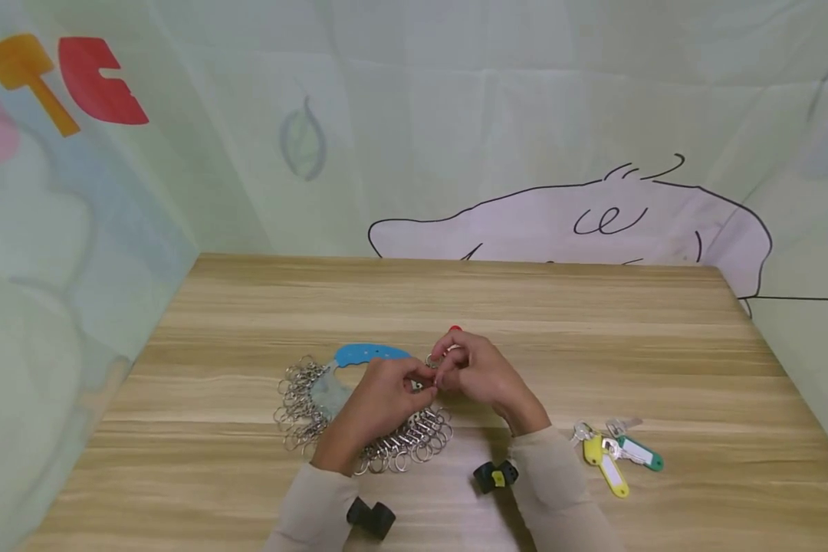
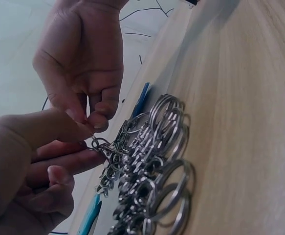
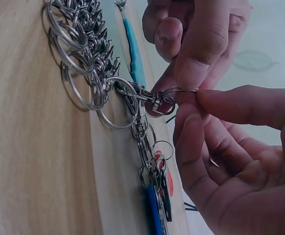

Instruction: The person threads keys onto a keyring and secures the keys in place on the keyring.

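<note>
A round key organizer with a blue handle (image 1: 369,353) lies flat on the table, its rim crowded with metal clasps and split rings (image 1: 414,441). Over its right side, my left hand (image 1: 389,391) pinches a small split ring (image 3: 169,92) between thumb and fingers. My right hand (image 1: 479,372) meets it fingertip to fingertip and pinches the same ring's edge. A metal clasp (image 3: 157,104) hangs from that ring. Beyond the right hand a red tag (image 1: 455,329) shows only in part. The fingers hide much of the ring in the head view.
To the right lie several keys with a yellow tag (image 1: 614,477) and a green tag (image 1: 652,460). Black wrist camera mounts (image 1: 371,518) sit at both forearms. A printed cloth (image 1: 455,115) hangs behind the wooden table (image 1: 248,307).
</note>
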Demonstrator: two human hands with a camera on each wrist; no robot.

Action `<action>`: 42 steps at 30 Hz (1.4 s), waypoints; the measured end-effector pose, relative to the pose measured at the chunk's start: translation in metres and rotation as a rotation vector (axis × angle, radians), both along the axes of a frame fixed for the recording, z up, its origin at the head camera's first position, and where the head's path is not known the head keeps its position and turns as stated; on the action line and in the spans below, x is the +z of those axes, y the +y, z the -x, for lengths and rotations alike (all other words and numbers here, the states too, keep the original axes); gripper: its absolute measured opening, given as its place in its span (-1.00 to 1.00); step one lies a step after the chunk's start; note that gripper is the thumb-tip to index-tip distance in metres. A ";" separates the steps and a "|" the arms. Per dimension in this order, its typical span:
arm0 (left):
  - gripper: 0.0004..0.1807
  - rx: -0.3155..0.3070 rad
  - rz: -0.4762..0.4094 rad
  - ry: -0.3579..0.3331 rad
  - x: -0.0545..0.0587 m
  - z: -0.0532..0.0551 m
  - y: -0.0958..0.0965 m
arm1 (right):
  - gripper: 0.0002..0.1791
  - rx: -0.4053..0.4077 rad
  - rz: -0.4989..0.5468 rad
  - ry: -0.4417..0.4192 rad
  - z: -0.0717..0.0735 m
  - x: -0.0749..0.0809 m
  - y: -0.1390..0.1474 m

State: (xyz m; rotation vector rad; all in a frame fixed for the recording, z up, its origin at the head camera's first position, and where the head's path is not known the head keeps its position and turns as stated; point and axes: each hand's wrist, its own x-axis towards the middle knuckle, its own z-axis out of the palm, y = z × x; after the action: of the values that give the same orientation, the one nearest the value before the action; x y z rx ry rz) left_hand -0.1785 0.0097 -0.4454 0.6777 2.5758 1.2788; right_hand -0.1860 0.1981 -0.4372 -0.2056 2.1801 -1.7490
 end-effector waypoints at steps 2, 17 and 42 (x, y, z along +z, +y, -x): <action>-0.83 0.005 -0.002 0.003 -0.001 0.000 0.000 | -0.61 -0.003 0.001 -0.008 0.000 0.000 0.000; -0.83 -0.023 0.017 0.038 -0.002 0.002 -0.001 | -0.58 0.015 0.049 -0.016 -0.001 -0.001 0.001; -0.80 0.035 -0.006 0.139 -0.010 -0.003 0.008 | -0.56 -0.032 0.049 0.022 -0.005 -0.001 -0.005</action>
State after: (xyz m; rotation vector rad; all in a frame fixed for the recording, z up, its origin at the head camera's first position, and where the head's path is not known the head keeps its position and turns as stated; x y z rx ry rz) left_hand -0.1753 0.0179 -0.4555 0.7510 2.7071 1.2933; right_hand -0.1812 0.1934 -0.4385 -0.2031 2.1693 -1.8269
